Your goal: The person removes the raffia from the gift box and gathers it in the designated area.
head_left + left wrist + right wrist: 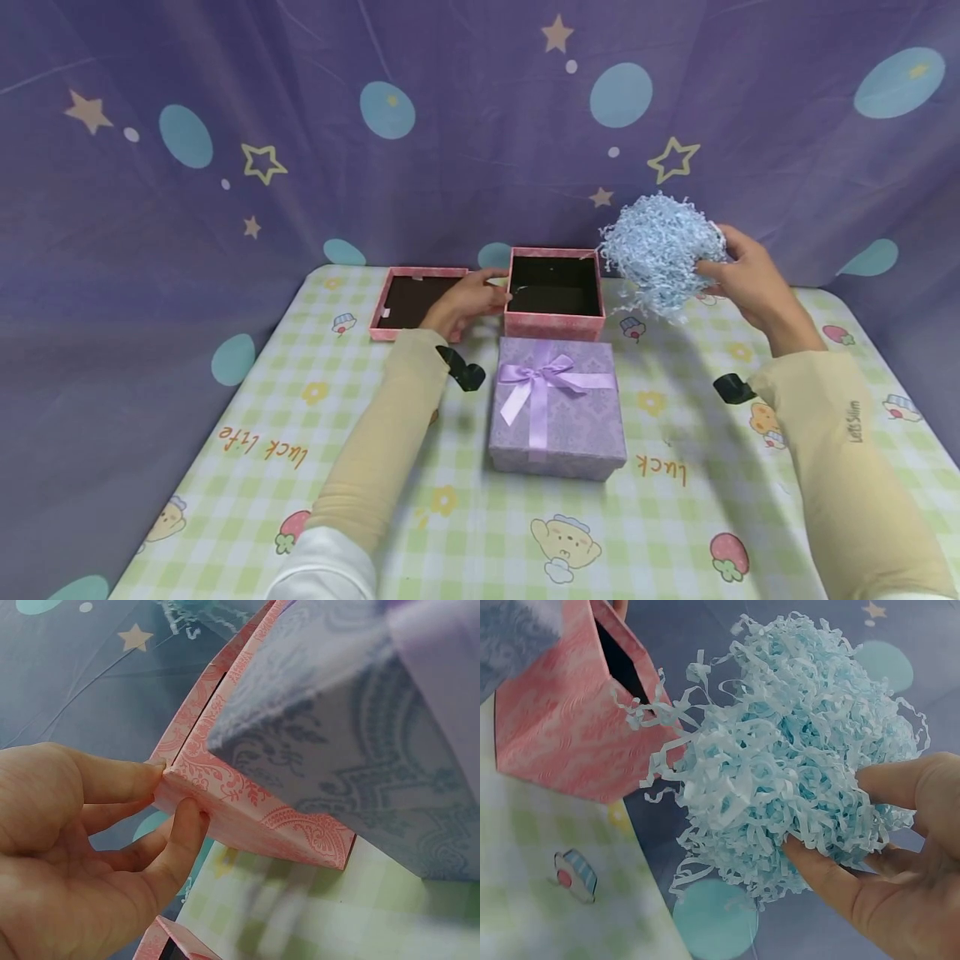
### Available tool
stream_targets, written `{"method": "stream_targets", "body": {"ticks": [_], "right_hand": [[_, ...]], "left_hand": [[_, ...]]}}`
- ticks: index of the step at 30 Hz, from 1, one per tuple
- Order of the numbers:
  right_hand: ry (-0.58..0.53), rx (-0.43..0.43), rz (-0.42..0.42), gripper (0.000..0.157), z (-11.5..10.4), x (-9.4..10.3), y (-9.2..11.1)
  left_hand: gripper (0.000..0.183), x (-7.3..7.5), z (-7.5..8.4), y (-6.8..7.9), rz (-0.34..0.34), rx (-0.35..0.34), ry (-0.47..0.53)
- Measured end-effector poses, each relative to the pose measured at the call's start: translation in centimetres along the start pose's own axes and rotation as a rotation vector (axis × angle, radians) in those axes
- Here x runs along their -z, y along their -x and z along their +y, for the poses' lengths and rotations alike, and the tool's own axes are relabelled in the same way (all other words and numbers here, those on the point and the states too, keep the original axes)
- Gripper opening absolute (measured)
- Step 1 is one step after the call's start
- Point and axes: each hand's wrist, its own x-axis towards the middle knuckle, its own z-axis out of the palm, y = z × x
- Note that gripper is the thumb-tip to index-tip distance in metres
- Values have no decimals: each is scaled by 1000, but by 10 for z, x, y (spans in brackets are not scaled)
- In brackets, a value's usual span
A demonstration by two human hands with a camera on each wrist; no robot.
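In the head view my right hand (pixel 756 282) holds up a fluffy bundle of pale blue shredded paper (pixel 660 250), to the right of an uncovered pink box (pixel 555 326). Thumb and fingers press into the near side of the shredded paper (pixel 780 772) in the right wrist view, and loose curls hang toward the box. The fingertips of my left hand (pixel 97 817) grip the upper corner of the pink box (pixel 225 776). Only a few stray shreds show inside its dark interior.
A purple box (pixel 570 429) with a ribbon bow stands directly in front of the pink one. To the left lies a pink lid (pixel 381 321), dark inside facing up. A checked cloth (pixel 450 542) covers the table, and a blue patterned curtain (pixel 480 167) hangs behind.
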Motion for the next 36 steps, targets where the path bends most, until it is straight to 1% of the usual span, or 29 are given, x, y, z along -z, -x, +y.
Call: {"method": "stream_targets", "body": {"ticks": [5,9,15,20,28,36], "right_hand": [[21,-25,-4,55,14,6,2],[46,-58,-18,60,25,10,4],[124,-112,-54,66,44,15,6],[191,-135,-80,68,58,18,9],[250,-179,-142,70,70,19,13],[307,-196,-137,70,78,18,14]], "left_hand": [[57,0,0,0,0,-3,-9],[56,1,1,0,1,-2,-10],[57,1,0,-1,-3,6,-12],[56,0,0,0,-7,15,-4],[56,0,0,0,2,32,-17],[56,0,-1,0,-13,7,17]]}}
